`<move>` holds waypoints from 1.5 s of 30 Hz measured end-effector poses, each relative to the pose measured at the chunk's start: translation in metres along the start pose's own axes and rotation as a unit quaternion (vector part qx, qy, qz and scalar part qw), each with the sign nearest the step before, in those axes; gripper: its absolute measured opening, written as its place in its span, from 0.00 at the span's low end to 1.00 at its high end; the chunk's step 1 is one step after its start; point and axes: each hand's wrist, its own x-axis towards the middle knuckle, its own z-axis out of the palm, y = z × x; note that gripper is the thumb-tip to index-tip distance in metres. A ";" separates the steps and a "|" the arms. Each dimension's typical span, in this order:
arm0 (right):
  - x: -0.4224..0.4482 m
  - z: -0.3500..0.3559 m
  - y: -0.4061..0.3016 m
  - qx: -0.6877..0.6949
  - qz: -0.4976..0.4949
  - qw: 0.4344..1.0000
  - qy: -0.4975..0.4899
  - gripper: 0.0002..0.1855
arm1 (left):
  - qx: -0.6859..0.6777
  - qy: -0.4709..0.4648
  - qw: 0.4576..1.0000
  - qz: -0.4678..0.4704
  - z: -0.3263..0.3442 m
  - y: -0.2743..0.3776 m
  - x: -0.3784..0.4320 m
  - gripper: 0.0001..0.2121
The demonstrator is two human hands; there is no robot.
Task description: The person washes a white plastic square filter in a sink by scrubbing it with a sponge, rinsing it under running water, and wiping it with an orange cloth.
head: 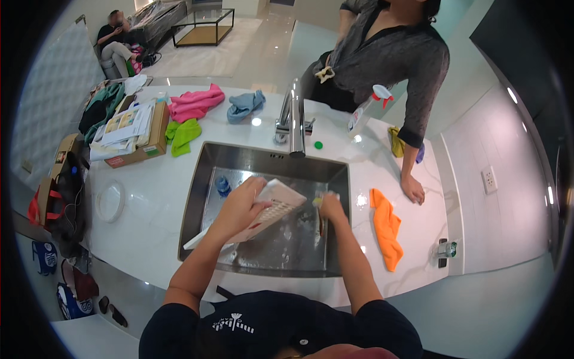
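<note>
My left hand (244,208) grips a white slatted panel, perhaps a vent grille (280,195), holding it tilted over the stainless steel sink (287,256). On the sink's right side, my right hand (331,207) is closed around a small tool, perhaps a brush (321,226). Part of it looks whitish and yellow, and a brown length hangs below; blur and my fingers hide its exact kind. A small blue plastic bottle (222,186) stands in the basin's far left part. Wet patches and drops cover the basin floor. Above the far rim rises a chrome faucet (296,116).
An orange cloth (386,231) lies right of the sink, near a co-worker's hand (412,189) resting on the counter. Behind stand a spray bottle (361,114) and a green cap (318,145). Leftward are a cardboard box (154,143), pink cloth (197,103) and white ring (110,201).
</note>
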 end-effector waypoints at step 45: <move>0.062 -0.074 -0.137 0.494 -0.095 0.864 0.001 0.09 | 0.026 -0.189 0.970 -0.148 0.102 -0.050 0.060 0.34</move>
